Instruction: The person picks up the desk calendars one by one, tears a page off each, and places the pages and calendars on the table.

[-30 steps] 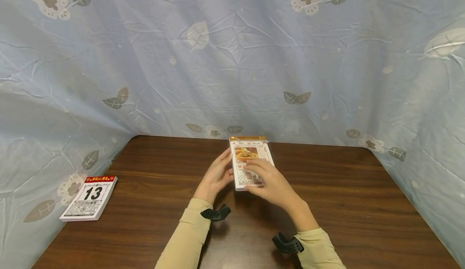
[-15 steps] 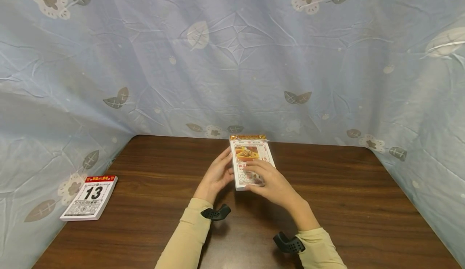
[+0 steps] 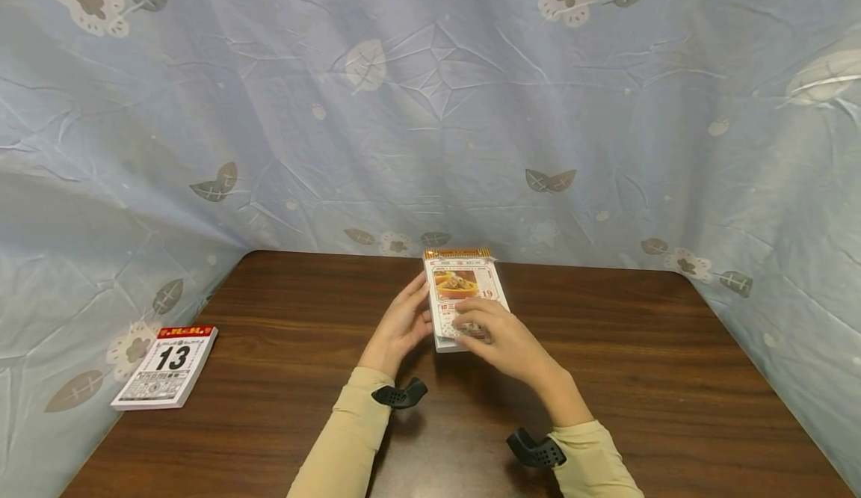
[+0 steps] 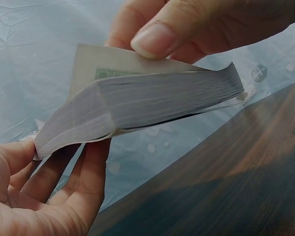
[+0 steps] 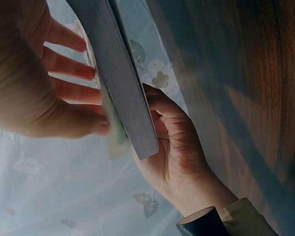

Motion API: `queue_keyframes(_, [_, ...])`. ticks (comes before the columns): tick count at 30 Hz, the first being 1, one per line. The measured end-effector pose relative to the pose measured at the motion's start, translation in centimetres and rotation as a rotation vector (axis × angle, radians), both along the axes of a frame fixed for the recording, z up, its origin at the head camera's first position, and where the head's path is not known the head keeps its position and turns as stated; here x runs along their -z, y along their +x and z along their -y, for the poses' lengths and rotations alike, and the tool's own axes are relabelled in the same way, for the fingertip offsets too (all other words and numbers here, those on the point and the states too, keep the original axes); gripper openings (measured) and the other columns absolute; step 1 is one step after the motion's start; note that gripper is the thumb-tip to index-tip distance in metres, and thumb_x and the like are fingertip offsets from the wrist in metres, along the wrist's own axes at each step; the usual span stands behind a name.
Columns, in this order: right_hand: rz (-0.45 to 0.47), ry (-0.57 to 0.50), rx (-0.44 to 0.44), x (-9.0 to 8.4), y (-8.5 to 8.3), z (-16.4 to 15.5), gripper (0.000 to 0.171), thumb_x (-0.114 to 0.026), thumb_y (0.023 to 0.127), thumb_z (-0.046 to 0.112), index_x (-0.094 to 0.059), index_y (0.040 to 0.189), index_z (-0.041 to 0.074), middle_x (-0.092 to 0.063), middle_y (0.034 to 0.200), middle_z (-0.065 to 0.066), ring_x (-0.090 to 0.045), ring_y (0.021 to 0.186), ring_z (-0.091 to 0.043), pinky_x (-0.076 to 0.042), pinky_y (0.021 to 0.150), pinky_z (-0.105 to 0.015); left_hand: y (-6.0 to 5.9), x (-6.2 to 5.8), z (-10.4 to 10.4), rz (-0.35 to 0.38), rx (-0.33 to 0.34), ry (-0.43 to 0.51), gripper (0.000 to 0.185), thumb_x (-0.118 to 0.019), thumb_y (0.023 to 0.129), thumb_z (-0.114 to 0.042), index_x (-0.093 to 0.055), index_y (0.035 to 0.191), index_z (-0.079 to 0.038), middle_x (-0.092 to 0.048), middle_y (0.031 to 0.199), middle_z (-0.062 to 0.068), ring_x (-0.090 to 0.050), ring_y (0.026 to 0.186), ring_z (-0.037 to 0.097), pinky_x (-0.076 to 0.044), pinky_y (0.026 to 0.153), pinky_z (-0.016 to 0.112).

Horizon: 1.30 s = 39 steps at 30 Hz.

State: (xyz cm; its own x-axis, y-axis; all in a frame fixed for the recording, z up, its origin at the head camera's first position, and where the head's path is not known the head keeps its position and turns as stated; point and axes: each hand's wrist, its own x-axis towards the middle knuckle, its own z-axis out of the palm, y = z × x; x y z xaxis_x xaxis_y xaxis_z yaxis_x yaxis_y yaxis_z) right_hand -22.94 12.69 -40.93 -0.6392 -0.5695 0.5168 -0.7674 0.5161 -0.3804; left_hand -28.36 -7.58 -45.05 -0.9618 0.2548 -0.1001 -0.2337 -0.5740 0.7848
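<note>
A thick tear-off calendar pad (image 3: 460,283) with a food picture on its top page is held just above the brown table (image 3: 673,378). My left hand (image 3: 400,330) cups the pad from its left side and underneath, fingers curled behind it (image 5: 179,152). My right hand (image 3: 504,342) lies over the pad's near end. Its thumb (image 4: 160,39) presses on the top sheet (image 5: 115,132), which stands slightly apart from the block (image 4: 152,103) at the near edge. The right fingers behind that sheet are mostly hidden.
A second tear-off calendar (image 3: 166,367) showing "13" lies at the table's left edge. Blue flowered cloth (image 3: 430,109) hangs behind and along both sides of the table. Dark wood shows to the right and in front of my arms.
My right fingers have slid a little toward me on the top page, and its near edge has lifted off the block. The left hand and the pad have barely moved.
</note>
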Motion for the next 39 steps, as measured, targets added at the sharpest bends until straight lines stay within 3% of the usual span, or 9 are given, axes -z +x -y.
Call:
queue_keyframes(9, [-0.105,-0.103,0.000,0.35,-0.16,0.58,0.008,-0.073,0.086,0.008,-0.074,0.093,0.009,-0.073,0.101,-0.002,-0.067,0.103,-0.018,-0.056,0.086,-0.033,-0.03,0.19,0.08,-0.015,0.010,0.000,0.049,-0.039,0.106,-0.022,-0.029,0.154,-0.020,-0.037,0.153,0.021,-0.066,0.100,0.022,-0.054,0.082,0.039])
queue_keyframes(15, [-0.109,-0.152,0.009,0.39,-0.16,0.72,0.007,-0.075,0.083,0.006,-0.072,0.089,0.009,-0.072,0.094,0.000,-0.067,0.091,-0.012,-0.055,0.076,-0.028,-0.08,0.24,-0.08,0.004,0.002,0.005,0.050,-0.041,0.105,-0.022,-0.030,0.154,-0.021,-0.037,0.153,0.021,-0.067,0.101,0.025,-0.054,0.082,0.040])
queue_keyframes(24, [-0.029,-0.247,-0.002,0.51,-0.27,0.68,0.013,-0.078,0.077,0.001,-0.069,0.080,0.009,-0.073,0.090,-0.002,-0.069,0.085,-0.014,-0.056,0.071,-0.026,-0.16,0.35,-0.28,0.015,-0.005,-0.002,0.049,-0.040,0.105,-0.021,-0.030,0.153,-0.022,-0.039,0.152,0.020,-0.068,0.097,0.022,-0.055,0.081,0.040])
queue_keyframes(35, [0.161,-0.320,0.045,0.73,-0.34,0.72,0.011,-0.075,0.084,0.011,-0.066,0.077,0.012,-0.075,0.093,-0.001,-0.070,0.090,-0.017,-0.056,0.076,-0.027,-0.05,0.37,-0.38,0.002,-0.006,-0.010,0.049,-0.040,0.105,-0.022,-0.030,0.153,-0.022,-0.041,0.150,0.021,-0.069,0.095,0.020,-0.055,0.083,0.039])
queue_keyframes(39, [0.186,-0.321,0.071,0.58,-0.33,0.71,0.010,-0.073,0.086,0.013,-0.066,0.079,0.013,-0.075,0.095,0.000,-0.069,0.092,-0.015,-0.056,0.079,-0.027,-0.09,0.34,-0.40,-0.002,0.001,0.002,0.049,-0.039,0.106,-0.022,-0.030,0.153,-0.022,-0.040,0.151,0.020,-0.069,0.095,0.020,-0.054,0.082,0.039])
